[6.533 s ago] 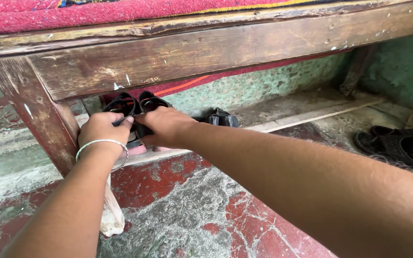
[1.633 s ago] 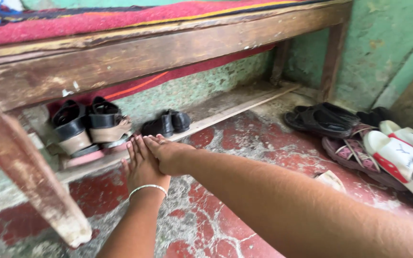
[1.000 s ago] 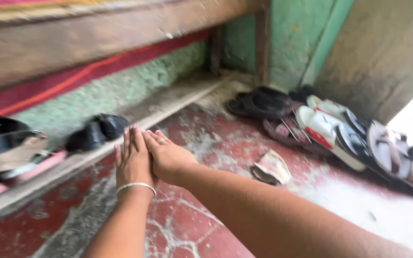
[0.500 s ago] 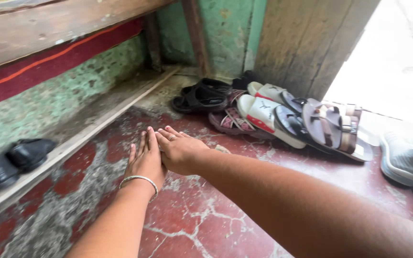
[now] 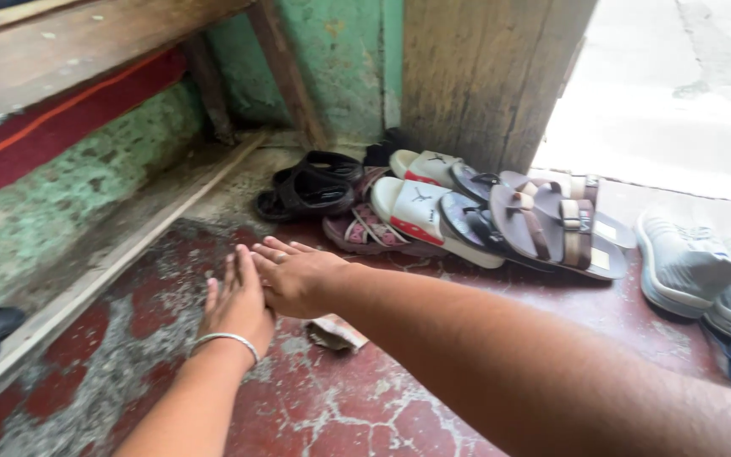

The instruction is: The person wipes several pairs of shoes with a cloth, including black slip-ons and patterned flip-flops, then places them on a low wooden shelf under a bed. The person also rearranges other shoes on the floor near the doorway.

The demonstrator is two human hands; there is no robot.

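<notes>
Over the cracked red floor, left hand and right hand stretch out side by side, touching, both empty, fingers open, no grip on anything. Sandals sit piled by the door, untouched, just beyond the fingertips.

Both hands, left hand and right hand, hover empty, fingers flat, over bare red cracked floor. Ahead, open floor runs up to the pile of footwear: black sandals, a pink sandal, white slides and brown strapped sandals lie overlapping against the wooden door frame. A crumpled scrap lies just beneath the right wrist. To the left, a raised wooden ledge and green wall bound the passage. Grey shoes block the right.
</notes>
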